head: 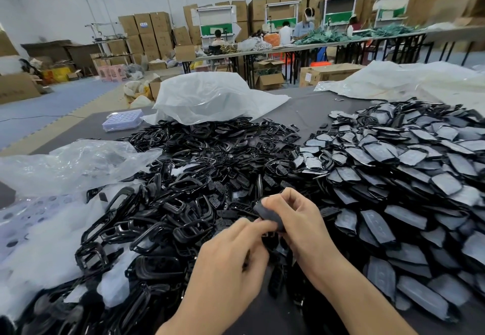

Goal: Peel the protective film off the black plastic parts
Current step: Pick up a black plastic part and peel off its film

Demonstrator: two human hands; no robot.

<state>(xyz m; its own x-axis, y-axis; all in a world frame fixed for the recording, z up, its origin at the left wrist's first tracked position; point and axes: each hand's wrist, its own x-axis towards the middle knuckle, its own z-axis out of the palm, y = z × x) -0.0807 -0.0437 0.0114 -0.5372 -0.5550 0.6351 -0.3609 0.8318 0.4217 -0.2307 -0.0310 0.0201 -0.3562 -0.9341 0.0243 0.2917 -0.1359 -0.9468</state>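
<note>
Observed from beside the table, all positions referred to the black part held at near centre. Far left of the part: a crumpled clear plastic sheet lies over the edge of the stock. Left of the part and farther back: a lilac perforated tray sits on the table surface. Behind the part: a white plastic bag slumps over the far end of the heap of bare black frames, which spreads from behind the part out to its left. Just left of the part: the left hand, fingers curled, thumb and forefinger pinching the part's near edge; whether they hold the film itself I cannot tell. The part is raised just above the heap and its upper face is dull grey. Directly right of the part: the right hand grips it, thumb on top, fingers wrapped underneath. Right of the part: a heap of film-covered parts, grey faces upward, overlapping. Behind and right of the part: a second plastic bag lies flat on the table. Far behind the part: stacked cardboard boxes along the wall.
</note>
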